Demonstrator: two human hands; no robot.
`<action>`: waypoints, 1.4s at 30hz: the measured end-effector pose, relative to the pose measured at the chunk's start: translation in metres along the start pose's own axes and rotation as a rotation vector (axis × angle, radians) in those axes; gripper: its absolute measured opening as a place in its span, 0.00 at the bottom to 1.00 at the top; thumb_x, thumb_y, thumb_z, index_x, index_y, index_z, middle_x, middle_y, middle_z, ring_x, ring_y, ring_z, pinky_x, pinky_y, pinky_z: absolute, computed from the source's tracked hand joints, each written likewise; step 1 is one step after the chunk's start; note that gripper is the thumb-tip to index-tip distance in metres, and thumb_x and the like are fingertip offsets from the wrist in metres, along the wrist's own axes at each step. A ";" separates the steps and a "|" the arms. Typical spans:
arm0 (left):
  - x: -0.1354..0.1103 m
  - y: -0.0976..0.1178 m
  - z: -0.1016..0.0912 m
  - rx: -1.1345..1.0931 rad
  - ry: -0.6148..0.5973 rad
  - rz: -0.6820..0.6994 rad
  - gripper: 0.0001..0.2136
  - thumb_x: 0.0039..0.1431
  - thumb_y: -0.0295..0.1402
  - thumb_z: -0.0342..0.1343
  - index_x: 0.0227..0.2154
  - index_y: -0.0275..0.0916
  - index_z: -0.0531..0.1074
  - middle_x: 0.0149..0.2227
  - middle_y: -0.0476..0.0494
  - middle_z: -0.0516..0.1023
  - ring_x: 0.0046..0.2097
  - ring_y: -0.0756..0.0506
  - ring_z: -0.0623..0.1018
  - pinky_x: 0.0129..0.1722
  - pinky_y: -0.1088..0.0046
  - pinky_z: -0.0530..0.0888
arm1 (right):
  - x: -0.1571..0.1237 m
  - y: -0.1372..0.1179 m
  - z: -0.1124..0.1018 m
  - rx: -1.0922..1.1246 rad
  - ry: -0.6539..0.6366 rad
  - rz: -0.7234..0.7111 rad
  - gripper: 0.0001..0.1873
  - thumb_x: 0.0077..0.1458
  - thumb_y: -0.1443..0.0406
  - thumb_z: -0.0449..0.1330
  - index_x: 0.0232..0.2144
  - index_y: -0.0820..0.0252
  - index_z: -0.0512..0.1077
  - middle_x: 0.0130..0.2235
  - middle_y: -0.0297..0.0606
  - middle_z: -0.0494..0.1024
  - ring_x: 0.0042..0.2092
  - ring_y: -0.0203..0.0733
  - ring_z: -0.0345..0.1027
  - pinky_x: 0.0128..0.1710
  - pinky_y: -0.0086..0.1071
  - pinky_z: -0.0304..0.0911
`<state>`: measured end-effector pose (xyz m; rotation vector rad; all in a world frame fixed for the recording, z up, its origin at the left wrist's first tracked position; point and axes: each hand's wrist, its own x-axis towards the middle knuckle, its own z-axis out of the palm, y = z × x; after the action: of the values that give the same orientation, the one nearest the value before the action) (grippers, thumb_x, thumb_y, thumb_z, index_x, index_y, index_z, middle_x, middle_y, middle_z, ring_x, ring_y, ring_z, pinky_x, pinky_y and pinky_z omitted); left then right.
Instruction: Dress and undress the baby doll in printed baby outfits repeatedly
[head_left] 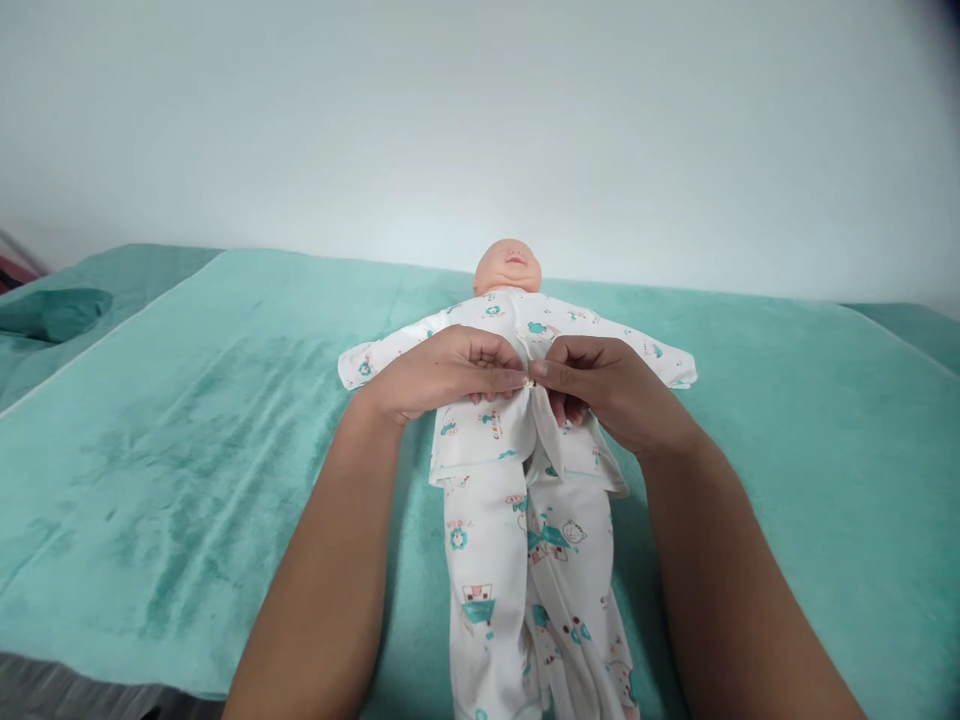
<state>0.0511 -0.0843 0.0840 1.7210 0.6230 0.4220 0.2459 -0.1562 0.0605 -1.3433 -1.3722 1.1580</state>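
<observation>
A baby doll [508, 267] lies on its back, head toward the wall, its sleeves spread to both sides. It wears a white printed shirt [480, 440] and matching printed pants [487, 560]. Over the middle of the shirt front, my left hand [457, 370] pinches one edge of the opening between thumb and fingers. My right hand [600, 385] pinches the other edge, the fingertips of both hands almost meeting. A small fastening seems to sit between the thumbs, mostly covered by them. Below my hands the shirt's front flap hangs loose and slightly folded.
Beneath the doll spreads a green plush blanket [187, 480], wrinkled on the left. A bunched green cloth [52, 315] lies at the far left. A pale wall [480, 120] rises behind the bed, and dark floor [75, 690] shows at the lower left.
</observation>
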 end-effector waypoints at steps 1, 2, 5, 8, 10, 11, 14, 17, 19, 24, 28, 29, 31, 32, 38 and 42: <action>0.000 0.000 0.000 0.000 0.008 0.000 0.09 0.53 0.38 0.62 0.27 0.37 0.75 0.25 0.49 0.70 0.27 0.52 0.69 0.26 0.76 0.66 | 0.000 0.000 0.000 0.001 -0.003 0.003 0.23 0.49 0.48 0.69 0.20 0.59 0.68 0.19 0.31 0.72 0.20 0.31 0.61 0.20 0.27 0.57; 0.000 0.001 0.001 0.002 0.014 0.001 0.10 0.53 0.39 0.63 0.26 0.37 0.74 0.24 0.49 0.70 0.27 0.52 0.68 0.26 0.76 0.65 | 0.000 0.000 0.000 0.004 -0.007 0.006 0.23 0.49 0.48 0.69 0.20 0.59 0.69 0.19 0.31 0.72 0.20 0.31 0.62 0.20 0.27 0.57; -0.001 0.002 0.002 0.012 0.021 0.002 0.11 0.54 0.39 0.62 0.24 0.37 0.73 0.23 0.50 0.68 0.26 0.53 0.66 0.26 0.76 0.64 | 0.001 0.002 -0.002 0.021 -0.031 0.011 0.22 0.51 0.48 0.67 0.22 0.59 0.71 0.20 0.33 0.73 0.21 0.31 0.63 0.20 0.26 0.57; -0.001 0.003 0.002 0.025 0.026 -0.007 0.11 0.54 0.39 0.62 0.24 0.37 0.74 0.23 0.50 0.68 0.27 0.53 0.66 0.26 0.76 0.63 | 0.001 0.004 -0.004 0.048 -0.062 0.013 0.22 0.56 0.48 0.63 0.24 0.59 0.73 0.21 0.34 0.74 0.22 0.32 0.65 0.21 0.26 0.58; -0.001 0.003 0.001 0.028 0.027 -0.011 0.10 0.53 0.39 0.63 0.24 0.37 0.75 0.23 0.50 0.69 0.27 0.52 0.67 0.27 0.76 0.64 | 0.000 0.004 -0.006 0.059 -0.082 0.013 0.20 0.58 0.49 0.62 0.26 0.59 0.74 0.22 0.34 0.75 0.23 0.32 0.66 0.21 0.25 0.58; -0.001 0.003 0.001 0.026 0.026 -0.012 0.10 0.53 0.38 0.63 0.24 0.37 0.75 0.23 0.50 0.69 0.27 0.52 0.67 0.27 0.76 0.64 | -0.001 0.004 -0.007 0.057 -0.092 0.010 0.18 0.58 0.51 0.62 0.29 0.59 0.74 0.22 0.34 0.75 0.24 0.32 0.66 0.22 0.25 0.58; -0.001 0.003 0.001 0.015 0.022 -0.015 0.09 0.53 0.37 0.63 0.25 0.36 0.76 0.23 0.50 0.69 0.27 0.53 0.67 0.27 0.76 0.64 | -0.003 0.003 -0.008 0.032 -0.116 0.005 0.09 0.56 0.58 0.65 0.35 0.57 0.74 0.24 0.31 0.75 0.25 0.32 0.68 0.22 0.24 0.58; -0.001 0.004 0.002 0.018 0.026 -0.021 0.09 0.53 0.37 0.63 0.25 0.36 0.77 0.23 0.50 0.69 0.27 0.53 0.67 0.28 0.76 0.65 | -0.004 -0.001 -0.006 0.010 -0.121 0.016 0.10 0.51 0.64 0.68 0.36 0.56 0.71 0.25 0.29 0.73 0.25 0.32 0.67 0.21 0.23 0.57; -0.001 0.005 0.002 0.042 0.017 -0.028 0.10 0.53 0.39 0.63 0.26 0.36 0.77 0.23 0.50 0.70 0.28 0.53 0.68 0.28 0.76 0.65 | -0.004 -0.003 -0.003 -0.012 -0.110 0.022 0.12 0.50 0.65 0.68 0.34 0.56 0.69 0.25 0.27 0.71 0.24 0.31 0.66 0.20 0.23 0.56; -0.002 0.007 0.002 0.177 -0.002 -0.034 0.10 0.54 0.39 0.60 0.28 0.36 0.77 0.24 0.51 0.70 0.28 0.53 0.67 0.26 0.77 0.61 | -0.003 -0.005 0.003 -0.084 -0.077 0.008 0.13 0.50 0.65 0.67 0.32 0.56 0.65 0.27 0.26 0.68 0.22 0.29 0.62 0.19 0.25 0.59; 0.000 0.004 0.003 0.250 0.026 -0.034 0.08 0.54 0.36 0.57 0.28 0.37 0.77 0.25 0.51 0.70 0.27 0.53 0.65 0.25 0.76 0.59 | -0.004 -0.006 0.005 -0.137 -0.072 -0.008 0.12 0.50 0.66 0.66 0.32 0.55 0.64 0.28 0.26 0.68 0.24 0.29 0.62 0.20 0.25 0.60; 0.000 0.003 0.004 0.255 0.036 -0.032 0.07 0.53 0.34 0.56 0.28 0.37 0.76 0.25 0.51 0.70 0.27 0.53 0.65 0.25 0.76 0.59 | -0.004 -0.006 0.005 -0.142 -0.072 -0.008 0.12 0.50 0.67 0.65 0.32 0.55 0.64 0.28 0.26 0.68 0.24 0.29 0.61 0.20 0.25 0.60; 0.001 0.002 0.005 0.264 0.053 -0.026 0.06 0.52 0.33 0.55 0.28 0.37 0.75 0.25 0.51 0.70 0.27 0.53 0.66 0.25 0.76 0.59 | -0.005 -0.006 0.005 -0.144 -0.073 -0.006 0.12 0.49 0.67 0.65 0.32 0.55 0.64 0.28 0.26 0.68 0.23 0.28 0.60 0.19 0.24 0.58; 0.001 0.001 0.005 0.267 0.058 -0.024 0.06 0.52 0.33 0.55 0.28 0.37 0.75 0.25 0.51 0.70 0.27 0.52 0.66 0.25 0.76 0.59 | -0.005 -0.006 0.005 -0.143 -0.074 -0.002 0.12 0.49 0.67 0.65 0.32 0.55 0.64 0.28 0.26 0.67 0.23 0.28 0.59 0.19 0.24 0.58; 0.001 0.003 0.007 0.301 0.058 -0.002 0.06 0.52 0.34 0.54 0.25 0.38 0.72 0.24 0.52 0.69 0.26 0.53 0.65 0.24 0.76 0.58 | -0.005 -0.006 0.007 -0.140 -0.065 -0.002 0.11 0.51 0.67 0.63 0.33 0.54 0.63 0.25 0.25 0.65 0.23 0.29 0.58 0.19 0.24 0.58; 0.000 0.005 0.010 0.338 0.068 -0.028 0.05 0.50 0.33 0.52 0.22 0.38 0.68 0.22 0.52 0.65 0.24 0.53 0.62 0.22 0.76 0.55 | -0.005 -0.007 0.009 -0.153 -0.053 0.002 0.11 0.51 0.67 0.63 0.32 0.55 0.63 0.26 0.25 0.66 0.23 0.29 0.59 0.19 0.24 0.58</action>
<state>0.0577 -0.0925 0.0861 2.0218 0.8020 0.3720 0.2360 -0.1617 0.0661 -1.4296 -1.5237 1.1157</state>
